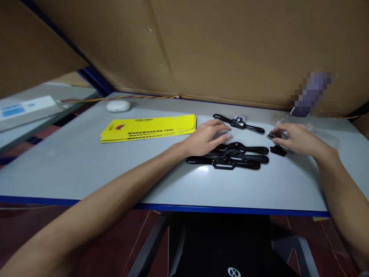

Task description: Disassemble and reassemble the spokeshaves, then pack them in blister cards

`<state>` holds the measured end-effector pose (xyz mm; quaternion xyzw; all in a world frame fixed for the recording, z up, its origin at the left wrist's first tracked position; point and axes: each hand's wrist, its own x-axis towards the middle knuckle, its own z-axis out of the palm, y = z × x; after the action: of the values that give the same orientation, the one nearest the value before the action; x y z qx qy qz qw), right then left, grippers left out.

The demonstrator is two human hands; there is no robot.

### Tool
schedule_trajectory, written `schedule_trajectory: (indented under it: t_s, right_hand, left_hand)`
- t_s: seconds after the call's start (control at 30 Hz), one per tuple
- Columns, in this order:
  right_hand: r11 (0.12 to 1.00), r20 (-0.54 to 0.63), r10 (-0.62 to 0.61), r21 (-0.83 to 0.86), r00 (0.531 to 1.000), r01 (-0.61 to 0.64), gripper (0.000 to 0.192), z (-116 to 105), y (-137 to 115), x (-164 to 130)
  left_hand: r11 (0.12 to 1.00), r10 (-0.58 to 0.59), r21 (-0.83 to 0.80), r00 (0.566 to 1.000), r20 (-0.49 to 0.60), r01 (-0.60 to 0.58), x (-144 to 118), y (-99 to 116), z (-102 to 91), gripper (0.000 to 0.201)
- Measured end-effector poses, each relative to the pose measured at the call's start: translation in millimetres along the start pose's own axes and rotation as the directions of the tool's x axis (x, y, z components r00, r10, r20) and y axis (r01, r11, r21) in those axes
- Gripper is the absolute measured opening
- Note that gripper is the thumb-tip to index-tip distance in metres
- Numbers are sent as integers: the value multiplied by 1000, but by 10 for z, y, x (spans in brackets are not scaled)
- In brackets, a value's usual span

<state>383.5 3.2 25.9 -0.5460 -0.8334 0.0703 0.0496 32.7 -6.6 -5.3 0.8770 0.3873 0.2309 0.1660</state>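
Note:
My left hand point(207, 136) hovers low over the desk with its fingers apart, holding nothing. Below it lie several black spokeshave bodies point(225, 162) side by side, their handles pointing left and right; the hand partly covers the farther ones. Beyond its fingertips rests another black spokeshave point(238, 123) with a metal piece at its middle. On the right, my right hand point(296, 138) has thumb and fingers closed around a small dark metal part point(271, 135). Just below that hand, a small black plate point(278, 150) lies on the desk.
A stack of yellow printed cards point(150, 127) lies left of my left hand. Behind it is a white earbud case point(118, 105). Clear plastic bags point(325, 136) and a phone point(301, 111) are at the back right. A cardboard wall point(201, 50) borders the grey desk point(72, 161).

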Motion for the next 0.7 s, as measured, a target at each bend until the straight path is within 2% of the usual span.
schedule_trajectory:
  t_s: [0.1, 0.17, 0.27, 0.43, 0.6, 0.7]
  right_hand:
    - [1000, 14, 19, -17, 1000, -19, 31, -4, -54, 6]
    - [999, 3, 26, -25, 1000, -26, 31, -8, -75, 10]
    - [999, -23, 40, -32, 999, -41, 35, 11, -69, 19]
    - [998, -51, 55, -41, 997, -57, 45, 72, -20, 33]
    - [999, -73, 38, -18, 997, -39, 45, 76, 11, 14]
    - [1000, -154, 0, -18, 988, -3, 44, 62, -58, 15]
  left_hand:
    - [999, -32, -11, 994, -101, 31, 44, -93, 7, 47]
    - [999, -31, -29, 993, -111, 28, 64, -146, 17, 47]
    - [998, -57, -4, 998, -32, 56, 66, -218, 37, 49]
    - [977, -188, 119, 977, 96, 176, 50, -298, 64, 58]
    - [965, -190, 207, 972, 141, 159, 92, -314, 69, 59]
    - [958, -191, 245, 969, 155, 150, 110, -316, 76, 61]
